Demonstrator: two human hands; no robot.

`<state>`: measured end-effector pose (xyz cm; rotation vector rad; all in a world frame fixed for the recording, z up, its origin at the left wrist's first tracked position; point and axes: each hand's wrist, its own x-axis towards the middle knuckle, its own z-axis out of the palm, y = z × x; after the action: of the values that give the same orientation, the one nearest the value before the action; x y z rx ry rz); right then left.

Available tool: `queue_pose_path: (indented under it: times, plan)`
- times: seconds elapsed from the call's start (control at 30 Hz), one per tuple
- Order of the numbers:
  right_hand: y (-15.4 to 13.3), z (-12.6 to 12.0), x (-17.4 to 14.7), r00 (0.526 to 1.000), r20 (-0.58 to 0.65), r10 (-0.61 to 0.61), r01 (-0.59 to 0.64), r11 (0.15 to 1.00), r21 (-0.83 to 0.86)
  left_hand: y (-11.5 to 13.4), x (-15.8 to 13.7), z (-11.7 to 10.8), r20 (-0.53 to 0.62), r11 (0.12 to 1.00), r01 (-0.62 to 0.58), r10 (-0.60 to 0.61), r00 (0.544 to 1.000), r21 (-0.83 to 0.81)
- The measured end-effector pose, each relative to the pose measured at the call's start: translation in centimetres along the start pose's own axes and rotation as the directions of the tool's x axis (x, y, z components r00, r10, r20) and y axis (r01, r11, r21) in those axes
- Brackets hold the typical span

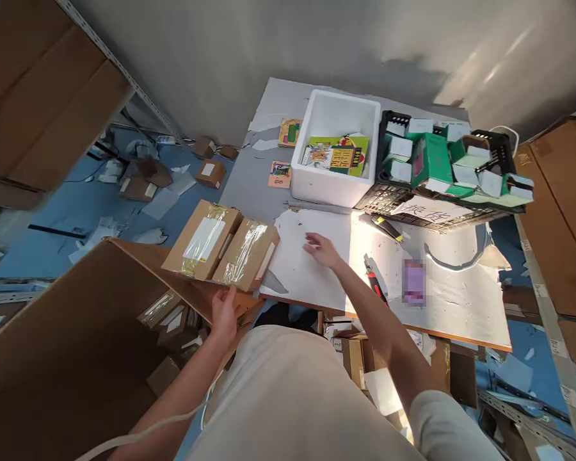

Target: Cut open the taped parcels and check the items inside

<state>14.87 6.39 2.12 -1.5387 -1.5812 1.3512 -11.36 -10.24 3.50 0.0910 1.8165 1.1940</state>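
Two small taped cardboard boxes lie side by side at the table's left front corner. My left hand (224,314) is closed at the near edge of the right-hand cardboard box (247,256), with its fingertips partly hidden against it. The left-hand cardboard box (204,238), bearing a white label under clear tape, sits beside it. Over the white paper on the table (312,275), my right hand (322,250) is open, fingers loosely bent, holding nothing. Right of that hand lie a red-and-black utility knife (375,280) and a black-and-yellow cutter (388,228).
A large open carton (77,333) with several parcels inside stands at the left. Toward the back are a white foam box (333,189) holding booklets and a black crate (388,197) of green-and-white boxes. A blurred purple item (414,282) lies at the right.
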Motion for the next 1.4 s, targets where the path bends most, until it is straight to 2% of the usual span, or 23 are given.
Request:
queue_pose_path:
  times: [0.07, 0.13, 0.2, 0.27, 0.4, 0.5, 0.67, 0.8, 0.87, 0.93, 1.07, 1.17, 1.23, 1.33, 1.4]
  plan:
    - [-2.6, 4.5, 3.3, 0.990, 0.136, -0.042, 0.048, 0.998, -0.042, 0.9, 0.9, 0.8, 0.054, 0.996, 0.073, -0.070, 0.996, -0.049]
    - [-4.0, 7.9, 5.4, 0.984, 0.173, -0.030, 0.040, 0.997, -0.059, 1.5, 1.5, 1.5, 0.095, 0.985, 0.122, -0.110, 0.989, -0.121]
    - [-4.4, 9.9, 6.3, 0.987, 0.162, -0.005, 0.015, 0.998, -0.060, 1.7, 1.8, 1.7, 0.125, 0.972, 0.151, -0.129, 0.984, -0.183]
    - [-4.3, 10.4, 6.2, 0.991, 0.133, 0.019, -0.012, 0.999, -0.049, 1.7, 1.7, 1.4, 0.143, 0.964, 0.171, -0.144, 0.979, -0.201]
    - [-3.3, 8.3, 3.1, 0.997, -0.008, 0.078, -0.078, 0.996, 0.034, 2.0, 1.5, 0.9, 0.202, 0.987, 0.125, -0.103, 0.974, -0.099]
    - [-2.1, 5.3, -1.1, 0.975, -0.186, 0.121, -0.098, 0.987, 0.127, 2.6, 2.1, 2.2, 0.330, 0.999, 0.008, -0.019, 0.944, 0.034]
    - [1.2, 1.1, -8.7, 0.883, -0.410, 0.229, -0.132, 0.959, 0.251, 2.9, 3.1, 8.5, 0.580, 0.951, -0.266, 0.129, 0.804, 0.157]
    - [4.4, -0.9, -13.4, 0.805, -0.502, 0.315, -0.162, 0.932, 0.326, 1.9, 2.5, 13.2, 0.687, 0.917, -0.340, 0.109, 0.718, 0.210]
    - [5.8, -1.6, -14.8, 0.788, -0.523, 0.325, -0.146, 0.923, 0.355, 1.0, 1.9, 14.5, 0.741, 0.909, -0.363, 0.101, 0.664, 0.202]
    - [6.9, -2.2, -15.7, 0.793, -0.518, 0.322, -0.124, 0.917, 0.380, -0.1, 1.4, 15.1, 0.760, 0.905, -0.379, 0.107, 0.641, 0.192]
    - [8.5, -3.1, -15.9, 0.819, -0.477, 0.318, -0.105, 0.901, 0.420, -2.2, 1.1, 14.8, 0.746, 0.896, -0.400, 0.130, 0.653, 0.194]
    - [9.6, -3.6, -15.7, 0.838, -0.440, 0.322, -0.111, 0.890, 0.442, -2.9, 1.1, 14.1, 0.778, 0.884, -0.421, 0.115, 0.618, 0.204]
    - [10.4, -4.0, -15.6, 0.856, -0.401, 0.327, -0.144, 0.895, 0.422, -3.0, 1.2, 13.7, 0.784, 0.871, -0.431, 0.091, 0.614, 0.237]
    - [11.6, -4.4, -15.6, 0.877, -0.348, 0.331, -0.196, 0.908, 0.369, -3.1, 1.8, 13.2, 0.768, 0.818, -0.487, 0.090, 0.634, 0.306]
    - [12.1, -4.6, -15.4, 0.889, -0.328, 0.320, -0.200, 0.915, 0.352, -3.3, 2.5, 13.0, 0.772, 0.776, -0.533, 0.097, 0.628, 0.336]
